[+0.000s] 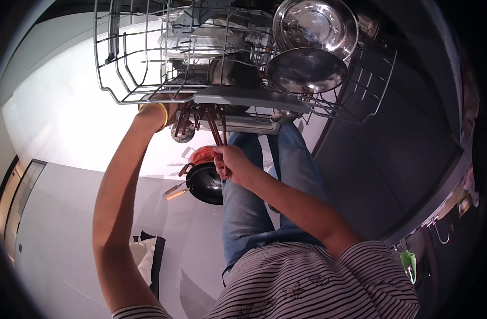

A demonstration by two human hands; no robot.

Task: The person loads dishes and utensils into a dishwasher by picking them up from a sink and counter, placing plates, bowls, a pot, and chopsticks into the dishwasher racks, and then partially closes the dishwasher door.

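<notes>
My right hand grips several brown chopsticks, which reach up to the grey front bar of a dishwasher rack. My left hand, below a gold bangle, is under the rack's left front edge, beside more brown chopsticks. Wires and shadow hide its fingers, so its grip cannot be made out. Just below it shows a round steel utensil head. White dishes and a dark metal bowl are behind the rack's wires.
Two shiny steel bowls lean at the rack's right. Beside my legs a black wok holds wooden-handled utensils, with something red behind it. A dark cabinet front stands right; a light-coloured bag lies lower left.
</notes>
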